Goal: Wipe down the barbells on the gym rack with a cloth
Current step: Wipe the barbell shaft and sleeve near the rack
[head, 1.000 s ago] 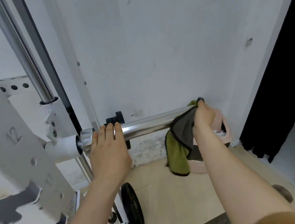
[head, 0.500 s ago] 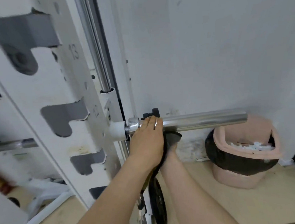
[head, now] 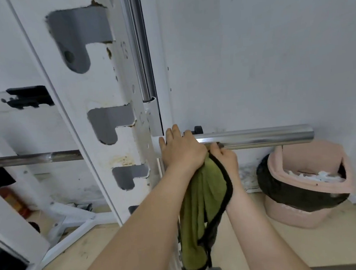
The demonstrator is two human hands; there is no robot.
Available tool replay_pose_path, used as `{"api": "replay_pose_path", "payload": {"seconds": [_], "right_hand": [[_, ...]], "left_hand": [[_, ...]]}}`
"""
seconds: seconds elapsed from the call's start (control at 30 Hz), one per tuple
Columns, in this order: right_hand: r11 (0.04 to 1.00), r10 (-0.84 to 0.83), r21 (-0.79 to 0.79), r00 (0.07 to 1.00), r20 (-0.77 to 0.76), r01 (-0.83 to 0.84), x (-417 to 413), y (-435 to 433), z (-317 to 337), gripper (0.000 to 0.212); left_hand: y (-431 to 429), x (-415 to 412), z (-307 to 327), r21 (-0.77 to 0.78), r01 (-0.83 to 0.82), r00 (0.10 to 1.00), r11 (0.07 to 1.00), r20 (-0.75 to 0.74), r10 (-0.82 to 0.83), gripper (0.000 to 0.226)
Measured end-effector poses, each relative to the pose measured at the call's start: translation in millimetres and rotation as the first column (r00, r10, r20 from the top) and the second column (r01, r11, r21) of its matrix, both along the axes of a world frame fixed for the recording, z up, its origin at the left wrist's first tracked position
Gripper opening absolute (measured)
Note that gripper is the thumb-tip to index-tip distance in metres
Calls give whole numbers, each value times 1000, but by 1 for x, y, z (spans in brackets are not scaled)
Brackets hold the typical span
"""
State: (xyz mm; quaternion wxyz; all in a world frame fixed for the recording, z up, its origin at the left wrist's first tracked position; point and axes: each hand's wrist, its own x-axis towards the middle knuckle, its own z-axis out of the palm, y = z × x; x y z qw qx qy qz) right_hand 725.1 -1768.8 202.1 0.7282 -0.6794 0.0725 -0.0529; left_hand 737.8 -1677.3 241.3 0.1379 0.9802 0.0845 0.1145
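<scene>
Where the pale wall (head: 262,53) fills the far side, the white gym rack (head: 105,85) stands at the left. Its upright is cut with grey hook slots and marked 13, and a chrome guide rod (head: 142,52) runs up just to its right. Light wooden floor (head: 341,245) spreads across the near part. On the right, against the wall, stands a pink bin (head: 306,156) lined with a black bag, with white scraps inside.

The barbell (head: 269,137) lies level across the rack. Its thin shaft shows at the left behind the upright, and its thick chrome sleeve sticks out to the right, ending above the bin. A green cloth (head: 202,207) edged in black hangs down from under the sleeve's inner end, between the two forearms.

The left hand (head: 181,149) sits on top of the sleeve just beside the rack, fingers together and curled over the far side of the bar. The right hand (head: 225,158) is just right of it and below the sleeve. Its fingers are bunched round the top of the cloth, gripping it up against the underside of the metal.
</scene>
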Motion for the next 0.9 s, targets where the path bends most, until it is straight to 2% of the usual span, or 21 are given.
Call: {"api": "replay_pose_path", "payload": {"seconds": [0.03, 0.07, 0.13, 0.17, 0.23, 0.3, 0.33, 0.37, 0.4, 0.5, 0.57, 0.63, 0.7, 0.73, 0.83, 0.9], "right_hand": [[982, -78, -165, 994, 79, 91, -2, -3, 12, 40], [952, -122, -255, 972, 203, 173, -1, -6, 24, 38], [920, -55, -342, 926, 373, 193, -2, -3, 46, 33], [899, 11, -405, 914, 407, 170, 3, 2, 55, 30], [775, 161, -620, 913, 376, 119, 21, 14, 60, 25], [565, 281, -823, 925, 255, 55, 37, 22, 60, 24], [450, 309, -892, 931, 194, 36, 39, 25, 56, 24], [394, 330, -918, 927, 179, 37, 40, 25, 49, 24], [419, 346, -907, 915, 210, 50, 39, 24, 40, 22], [653, 321, -754, 875, 363, 73, 16, 15, 17, 19], [710, 289, -698, 867, 407, 91, 3, 12, 11, 28], [729, 249, -669, 852, 460, 148, 2, 14, 17, 28], [714, 239, -662, 810, 535, 227, 18, 15, 24, 21], [671, 267, -701, 804, 532, 241, 28, 16, 24, 18], [450, 402, -855, 796, 453, 260, 44, 5, 1, 27], [404, 397, -854, 778, 487, 329, 40, -21, -12, 28]], "left_hand": [[1, 2, -3, 66, 9, 1000, 998, 4, -9, 56], [3, 1, -6, 124, 14, 999, 992, 32, -19, 54], [6, -3, -15, 148, 31, 996, 989, 76, -43, 54], [6, -8, -19, 101, 50, 994, 994, 92, -59, 58], [1, -22, -31, -59, 74, 988, 996, 138, -66, 76], [-3, -34, -41, -204, 78, 976, 976, 214, -33, 89], [-4, -38, -45, -228, 83, 971, 970, 236, -27, 89], [-4, -41, -49, -225, 90, 971, 970, 237, -35, 88], [-4, -45, -53, -207, 98, 972, 973, 229, -49, 89], [-5, -61, -58, -98, 125, 978, 987, 181, -106, 104], [-6, -68, -64, -146, 137, 979, 980, 168, -112, 105], [-6, -69, -65, -222, 144, 978, 964, 180, -104, 99], [-6, -66, -59, -328, 168, 960, 930, 268, -79, 79], [-6, -65, -56, -341, 170, 951, 925, 301, -64, 71], [-8, -65, -47, -164, 145, 961, 976, 258, -100, 78], [-8, -63, -44, -90, 121, 973, 989, 210, -100, 88]]}}
